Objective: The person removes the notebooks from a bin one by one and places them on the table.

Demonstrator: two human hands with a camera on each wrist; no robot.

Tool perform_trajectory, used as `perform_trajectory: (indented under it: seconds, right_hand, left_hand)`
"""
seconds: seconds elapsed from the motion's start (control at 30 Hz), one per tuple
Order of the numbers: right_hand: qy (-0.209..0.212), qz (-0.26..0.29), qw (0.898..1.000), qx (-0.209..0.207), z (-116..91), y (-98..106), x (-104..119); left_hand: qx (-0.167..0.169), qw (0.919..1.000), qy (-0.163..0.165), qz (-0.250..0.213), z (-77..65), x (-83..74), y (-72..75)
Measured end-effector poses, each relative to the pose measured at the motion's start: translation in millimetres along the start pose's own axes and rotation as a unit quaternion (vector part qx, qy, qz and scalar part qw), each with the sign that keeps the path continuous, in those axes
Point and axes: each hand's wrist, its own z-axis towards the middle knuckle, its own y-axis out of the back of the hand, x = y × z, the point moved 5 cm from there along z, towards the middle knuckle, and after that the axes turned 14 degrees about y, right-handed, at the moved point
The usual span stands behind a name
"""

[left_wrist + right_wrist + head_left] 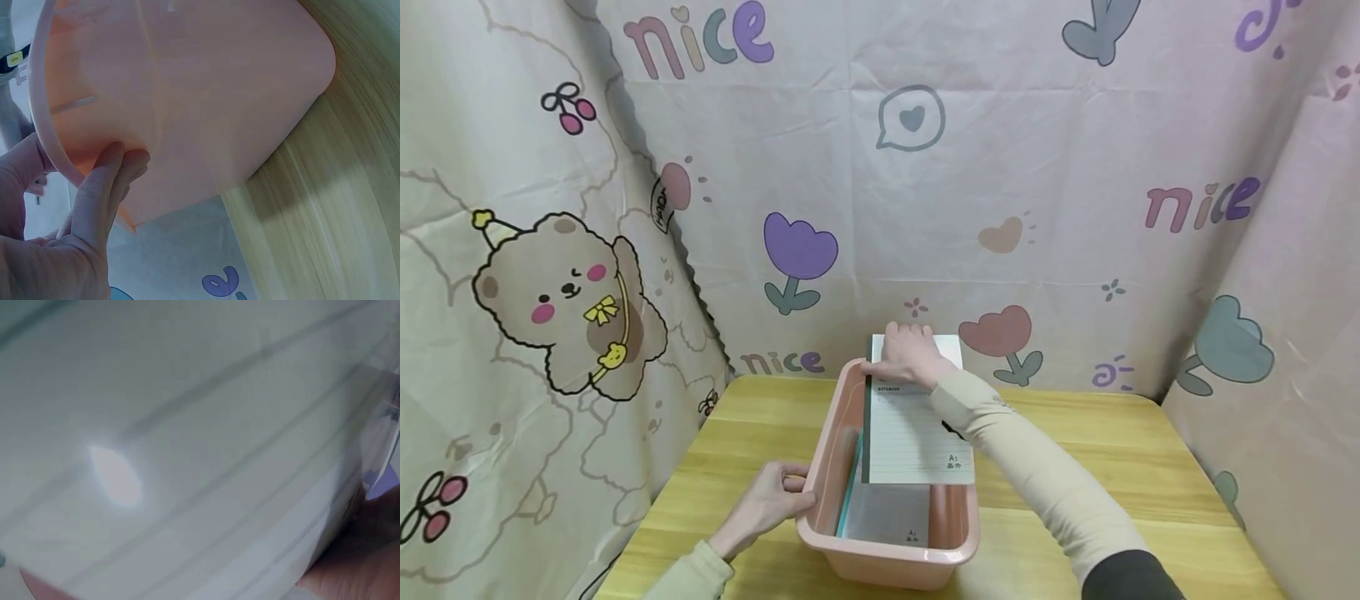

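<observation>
from my end: right hand (917,354) has the dark-spined a5 notebook (910,442) gripped at its far end, thumb at the spine edge, fingers over the top of the cover. how far the fingers wrap underneath i can't tell. the notebook is over the pink plastic bin (962,552), near edge above the interior, right side overlapping the right rim in my head view; contact with that rim i can't confirm. left hand (773,496) pinches the bin's left rim, fingers flat against the outer wall in the wrist view. a second a5 notebook, teal-spined (883,512), lies inside, partly hidden by the upper one. bin sits between the left and right edges of the desk (1090,467), far end near the back edge, as i read it.

risks, my call: only the far end is held, so the near end could droop and a corner dig into the lower cover. right side could snag on the rim if it goes down off-centre. a sideways knock on the wall could skid the bin if the left pinch slackens. a loose thumb would let the notebook swivel and wedge crosswise.
</observation>
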Motion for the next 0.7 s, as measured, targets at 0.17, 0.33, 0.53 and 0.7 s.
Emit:
perform_trajectory:
  seconds: [0.17,0.33,0.53,0.7]
  right_hand:
    - [0.002,0.014,1.000,-0.003,-14.2,25.3,-13.4]
    - [-0.001,0.014,1.000,-0.013,-34.4,31.4,-35.8]
    - [-0.008,0.012,1.000,-0.024,-62.8,21.1,-65.4]
    - [-0.014,0.014,0.999,-0.036,-89.2,15.7,-95.0]
  left_hand:
    - [0.003,1.0000,-0.003,0.000,1.5,-2.4,0.6]
    - [0.001,1.0000,0.002,0.005,1.6,-4.0,1.6]
    - [0.000,1.0000,0.003,0.006,0.6,-2.0,2.5]
    - [-0.004,0.9999,0.006,0.007,1.1,-0.2,1.7]
